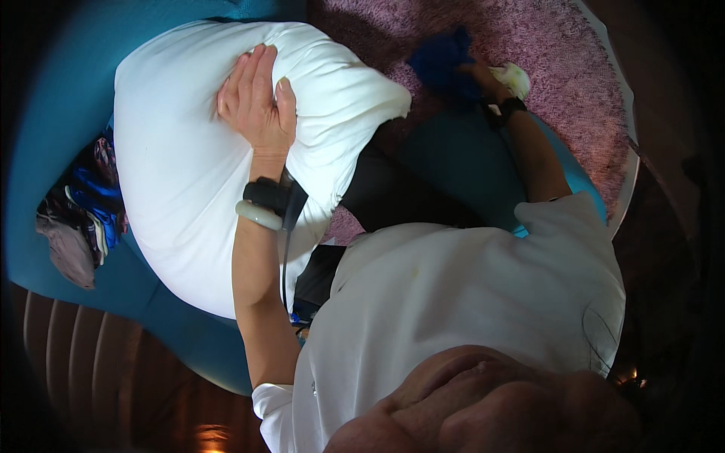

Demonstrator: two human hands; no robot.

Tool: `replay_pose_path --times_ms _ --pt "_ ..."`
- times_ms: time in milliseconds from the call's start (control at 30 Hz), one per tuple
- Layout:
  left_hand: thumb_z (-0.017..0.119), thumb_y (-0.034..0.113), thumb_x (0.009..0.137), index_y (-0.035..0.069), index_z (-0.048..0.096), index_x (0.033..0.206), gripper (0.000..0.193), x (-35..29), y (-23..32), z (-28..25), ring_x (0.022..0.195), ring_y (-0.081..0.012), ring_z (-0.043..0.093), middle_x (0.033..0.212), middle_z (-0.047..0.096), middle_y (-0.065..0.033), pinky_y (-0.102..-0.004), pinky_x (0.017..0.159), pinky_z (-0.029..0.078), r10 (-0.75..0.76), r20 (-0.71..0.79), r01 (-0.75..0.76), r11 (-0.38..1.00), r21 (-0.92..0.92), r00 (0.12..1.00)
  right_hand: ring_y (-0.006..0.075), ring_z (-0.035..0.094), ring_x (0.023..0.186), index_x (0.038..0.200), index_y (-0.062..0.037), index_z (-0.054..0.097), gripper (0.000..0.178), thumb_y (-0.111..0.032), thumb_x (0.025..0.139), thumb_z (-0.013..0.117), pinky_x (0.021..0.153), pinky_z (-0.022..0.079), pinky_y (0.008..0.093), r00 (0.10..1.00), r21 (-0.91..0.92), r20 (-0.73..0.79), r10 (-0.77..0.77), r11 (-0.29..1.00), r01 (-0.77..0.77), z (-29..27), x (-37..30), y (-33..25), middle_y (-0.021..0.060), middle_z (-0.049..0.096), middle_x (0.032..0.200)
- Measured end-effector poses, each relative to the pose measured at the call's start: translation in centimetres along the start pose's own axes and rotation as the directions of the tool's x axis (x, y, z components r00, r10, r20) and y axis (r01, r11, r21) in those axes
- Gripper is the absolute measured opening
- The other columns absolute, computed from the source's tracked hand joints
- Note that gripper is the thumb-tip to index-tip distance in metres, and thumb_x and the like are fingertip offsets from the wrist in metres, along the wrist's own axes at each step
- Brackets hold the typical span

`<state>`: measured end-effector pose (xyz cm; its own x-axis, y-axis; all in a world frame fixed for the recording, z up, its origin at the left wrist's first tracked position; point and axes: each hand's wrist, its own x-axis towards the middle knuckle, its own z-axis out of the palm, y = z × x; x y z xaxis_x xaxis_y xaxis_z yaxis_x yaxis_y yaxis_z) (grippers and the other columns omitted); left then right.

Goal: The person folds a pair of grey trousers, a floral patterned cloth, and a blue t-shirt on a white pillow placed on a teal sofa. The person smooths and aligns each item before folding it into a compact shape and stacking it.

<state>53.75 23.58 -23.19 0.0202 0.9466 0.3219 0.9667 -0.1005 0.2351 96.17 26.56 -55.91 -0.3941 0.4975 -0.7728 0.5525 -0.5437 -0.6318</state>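
A large white pillow (181, 158), its cover creased and bunched at the right corner, stands in front of me on the left. My left hand (260, 106) lies against its upper face, fingers stretched out and thumb apart, pressing into the fabric. Far out to the right, my right hand (487, 81) is closed on a dark blue cloth (442, 62), which hangs in a crumpled bunch over the rug. Shadow partly hides those fingertips. Just beside that hand is a small pale yellow-white crumpled item (512, 78), whose kind I cannot make out.
Blue-green upholstery (45, 151) runs behind and under the pillow. A pile of folded clothes (87, 208), grey, blue and dark, sits on it at the left. A pink shaggy rug (551, 53) covers the floor at far right. A black cable (285, 264) hangs along my left forearm.
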Motion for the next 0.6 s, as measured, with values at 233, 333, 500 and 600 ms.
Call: replay_pose_path --times_ms 233,333,500,600 --pt "0.052 0.032 0.098 0.019 0.064 0.130 0.037 -0.1 -0.4 0.4 0.131 -0.0201 0.050 0.133 0.064 0.0015 -0.0409 0.110 0.027 0.028 -0.025 -0.028 0.999 0.020 0.999 0.0228 0.063 0.110 0.124 -0.0084 0.064 0.047 -0.041 0.090 0.067 0.101 0.051 0.0398 0.957 0.549 -0.057 -0.286 0.791 0.269 -4.1 -10.4 -13.3 0.0098 0.066 0.120" --pt "0.056 0.032 0.095 0.017 0.066 0.125 0.035 -0.3 -0.6 0.4 0.126 -0.0208 0.052 0.128 0.065 0.0011 -0.0417 0.107 0.029 0.056 -0.078 -0.049 0.994 0.094 0.995 0.0196 0.066 0.102 0.119 -0.0091 0.068 0.044 -0.042 0.090 0.067 0.095 0.054 0.0352 0.925 0.563 -0.152 -0.349 0.738 0.371 -5.3 -12.9 -17.5 0.0079 0.070 0.112" --pt "0.068 0.044 0.086 0.012 0.058 0.134 0.058 -1.0 2.5 -2.3 0.129 -0.0316 0.048 0.138 0.056 -0.0123 -0.0465 0.107 0.030 -0.064 0.002 0.064 0.997 -0.042 0.998 0.0188 0.066 0.106 0.134 -0.0080 0.059 0.041 -0.022 0.096 0.065 0.091 0.056 0.0306 0.731 0.536 -0.226 -0.643 0.545 0.645 -6.2 -16.2 -23.9 0.0095 0.068 0.118" --pt "0.082 0.047 0.073 0.008 0.052 0.139 0.082 -0.6 8.2 -5.3 0.129 -0.0385 0.048 0.137 0.054 -0.0208 -0.0477 0.106 0.038 -0.045 -0.044 0.012 0.826 -0.563 0.998 0.0174 0.064 0.107 0.134 -0.0060 0.059 0.042 -0.020 0.095 0.066 0.093 0.053 0.0306 0.644 0.440 -0.206 -0.737 0.518 0.733 -4.6 -20.3 -29.5 0.0082 0.067 0.119"
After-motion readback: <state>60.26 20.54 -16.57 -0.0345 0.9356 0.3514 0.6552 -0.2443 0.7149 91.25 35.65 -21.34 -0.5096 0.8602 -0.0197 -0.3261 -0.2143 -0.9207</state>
